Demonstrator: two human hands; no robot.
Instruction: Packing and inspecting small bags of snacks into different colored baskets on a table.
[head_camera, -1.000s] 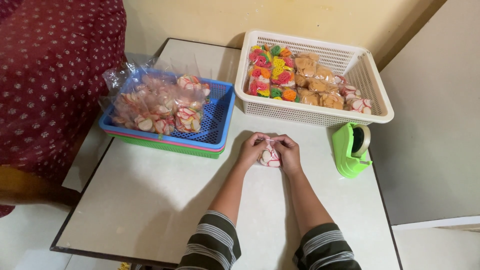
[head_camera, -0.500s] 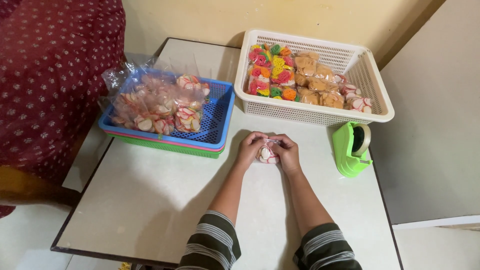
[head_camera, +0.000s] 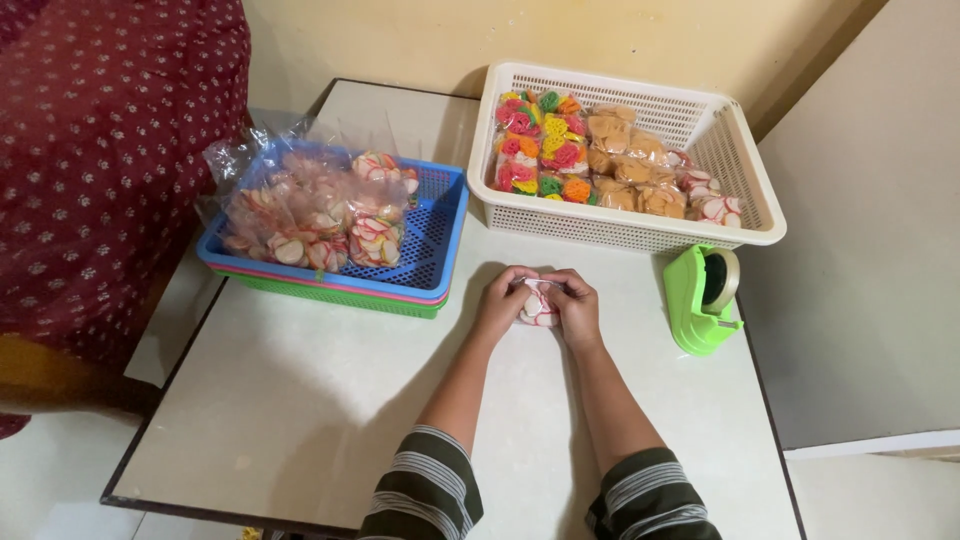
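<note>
Seen from above, a pale surface with a dark edge. At far left, a person's dark red patterned garment. Next, a stack of shallow baskets, blue on top, holds clear bags of pink-and-white crackers. At centre, two bare forearms in striped sleeves reach forward. The left hand and right hand meet around a small clear packet of pink-and-white crackers, which rests on the surface just in front of the baskets; each grip is closed, with fingertips pinching the packet's top. Behind, a white basket contains packets of multicoloured, tan and pink-and-white crackers. At right, near the right hand, sits a green tape dispenser.
</note>
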